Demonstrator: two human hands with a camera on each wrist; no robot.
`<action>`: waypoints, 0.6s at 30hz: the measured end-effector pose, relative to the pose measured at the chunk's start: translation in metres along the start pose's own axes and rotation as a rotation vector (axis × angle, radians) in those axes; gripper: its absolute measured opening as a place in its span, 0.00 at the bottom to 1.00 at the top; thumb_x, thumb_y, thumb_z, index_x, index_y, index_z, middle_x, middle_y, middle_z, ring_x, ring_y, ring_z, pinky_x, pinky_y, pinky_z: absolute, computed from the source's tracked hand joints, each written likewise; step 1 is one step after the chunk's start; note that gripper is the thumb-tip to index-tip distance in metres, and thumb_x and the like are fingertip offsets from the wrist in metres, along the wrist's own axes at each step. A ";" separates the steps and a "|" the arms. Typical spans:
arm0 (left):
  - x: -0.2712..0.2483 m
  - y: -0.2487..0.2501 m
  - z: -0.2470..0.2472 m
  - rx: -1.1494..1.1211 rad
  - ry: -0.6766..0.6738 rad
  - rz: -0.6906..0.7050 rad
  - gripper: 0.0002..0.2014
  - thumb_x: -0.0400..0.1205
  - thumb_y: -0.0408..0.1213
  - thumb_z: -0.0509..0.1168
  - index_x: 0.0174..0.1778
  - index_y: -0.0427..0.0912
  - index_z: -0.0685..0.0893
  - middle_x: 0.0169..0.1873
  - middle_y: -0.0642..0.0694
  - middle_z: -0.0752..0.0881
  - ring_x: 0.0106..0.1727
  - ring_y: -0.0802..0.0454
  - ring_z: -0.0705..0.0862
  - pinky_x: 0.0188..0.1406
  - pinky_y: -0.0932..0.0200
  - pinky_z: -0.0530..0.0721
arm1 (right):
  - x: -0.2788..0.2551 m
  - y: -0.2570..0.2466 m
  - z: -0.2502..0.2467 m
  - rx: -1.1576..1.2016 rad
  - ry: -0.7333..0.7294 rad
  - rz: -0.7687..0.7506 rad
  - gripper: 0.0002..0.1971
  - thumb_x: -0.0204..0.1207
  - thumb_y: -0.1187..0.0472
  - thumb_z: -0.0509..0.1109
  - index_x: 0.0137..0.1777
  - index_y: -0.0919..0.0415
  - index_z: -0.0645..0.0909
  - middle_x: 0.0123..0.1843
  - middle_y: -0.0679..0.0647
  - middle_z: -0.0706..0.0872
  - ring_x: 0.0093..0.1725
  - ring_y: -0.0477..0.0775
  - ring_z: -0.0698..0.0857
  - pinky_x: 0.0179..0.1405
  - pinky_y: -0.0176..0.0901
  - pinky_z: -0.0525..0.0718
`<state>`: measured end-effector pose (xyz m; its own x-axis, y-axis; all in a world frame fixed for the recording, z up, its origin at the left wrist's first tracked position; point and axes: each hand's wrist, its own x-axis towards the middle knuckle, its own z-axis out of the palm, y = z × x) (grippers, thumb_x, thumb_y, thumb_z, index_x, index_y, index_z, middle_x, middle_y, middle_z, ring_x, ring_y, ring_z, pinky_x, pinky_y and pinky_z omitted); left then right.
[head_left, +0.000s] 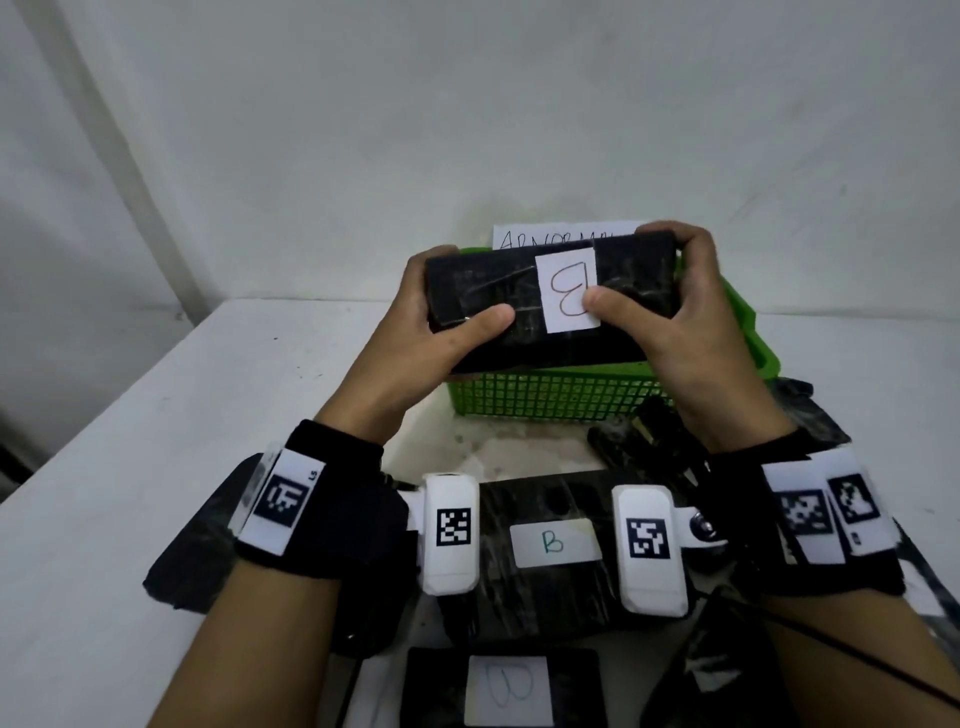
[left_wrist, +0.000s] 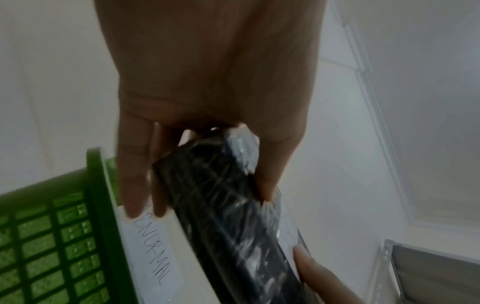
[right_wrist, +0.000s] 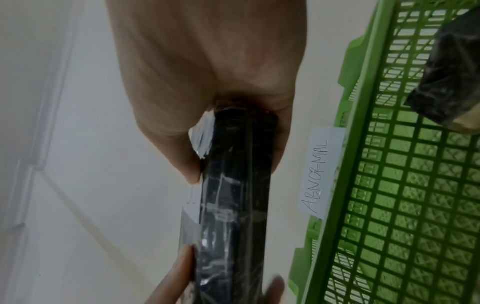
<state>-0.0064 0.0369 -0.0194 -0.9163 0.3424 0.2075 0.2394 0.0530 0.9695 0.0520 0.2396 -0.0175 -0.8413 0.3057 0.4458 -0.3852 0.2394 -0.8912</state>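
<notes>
A flat black block wrapped in clear film (head_left: 524, 301) (left_wrist: 228, 205) (right_wrist: 233, 195) is held in the air above a green mesh basket (head_left: 545, 400). A white paper label (head_left: 570, 289) on its top face carries a hand-drawn B. My left hand (head_left: 441, 332) (left_wrist: 207, 102) grips its left end, thumb on top and fingers behind. My right hand (head_left: 675, 322) (right_wrist: 207, 92) grips its right end, with the thumb resting on the label's edge.
The green basket (left_wrist: 52, 246) (right_wrist: 389, 205) bears a paper tag reading ABNORMAL (right_wrist: 318, 174) on its far rim and holds a black wrapped piece (right_wrist: 446, 82). Other black wrapped blocks with B labels (head_left: 553, 543) (head_left: 509, 686) lie on the white table (head_left: 182, 415) near me.
</notes>
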 end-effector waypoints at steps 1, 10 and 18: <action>-0.002 0.002 0.000 0.028 -0.031 -0.047 0.27 0.80 0.45 0.72 0.73 0.57 0.69 0.55 0.58 0.87 0.51 0.57 0.91 0.45 0.52 0.92 | -0.001 -0.002 -0.001 0.000 -0.010 -0.016 0.29 0.75 0.67 0.79 0.69 0.52 0.68 0.52 0.46 0.87 0.52 0.42 0.90 0.52 0.38 0.88; -0.011 0.017 -0.010 0.050 -0.063 -0.158 0.26 0.82 0.67 0.53 0.66 0.57 0.80 0.53 0.53 0.91 0.43 0.45 0.93 0.31 0.59 0.82 | 0.002 -0.002 -0.005 -0.022 -0.098 0.049 0.31 0.74 0.55 0.80 0.73 0.48 0.68 0.55 0.39 0.90 0.55 0.37 0.90 0.58 0.38 0.87; -0.011 0.015 -0.003 -0.155 -0.005 -0.184 0.21 0.82 0.59 0.63 0.67 0.54 0.82 0.57 0.54 0.88 0.56 0.48 0.89 0.48 0.47 0.92 | -0.003 -0.012 0.000 0.120 -0.047 0.091 0.13 0.75 0.48 0.77 0.56 0.46 0.80 0.49 0.37 0.89 0.47 0.38 0.90 0.41 0.40 0.87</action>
<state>0.0063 0.0307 -0.0069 -0.9384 0.3446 0.0250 0.0156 -0.0299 0.9994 0.0588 0.2360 -0.0084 -0.8906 0.2767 0.3610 -0.3468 0.1004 -0.9325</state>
